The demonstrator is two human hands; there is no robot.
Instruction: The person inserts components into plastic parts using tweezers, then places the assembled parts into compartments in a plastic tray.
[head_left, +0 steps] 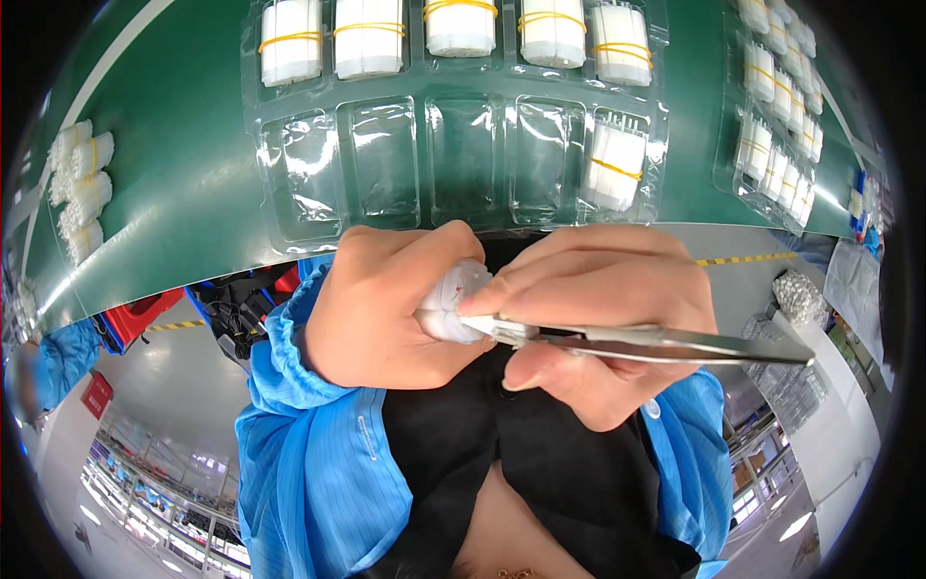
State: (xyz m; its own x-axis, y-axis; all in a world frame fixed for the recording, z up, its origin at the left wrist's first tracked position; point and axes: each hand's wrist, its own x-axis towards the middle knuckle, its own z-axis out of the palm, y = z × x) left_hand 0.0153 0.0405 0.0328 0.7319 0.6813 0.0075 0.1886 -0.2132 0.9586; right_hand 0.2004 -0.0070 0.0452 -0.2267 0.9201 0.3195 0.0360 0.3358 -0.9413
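Observation:
My left hand (386, 299) is closed around a white bundle of small parts (449, 301), its end face turned to the right; most of it is hidden by my fingers. With the right hand (617, 299) I grip metal tweezers (666, 340). The long end of the tweezers sticks out to the right past my fingers, while a whitish part at the other end meets the bundle. What exactly the tips touch is too small to make out. Both hands are held in front of my chest, just below the table's near edge.
Beyond my hands a clear plastic tray (378, 159) lies on the green table (183, 183). Banded white bundles (369, 39) fill its far row, and one bundle (614, 169) sits in the near row's right pocket. More white bundles (85, 193) lie left; another filled tray (728, 159) lies right.

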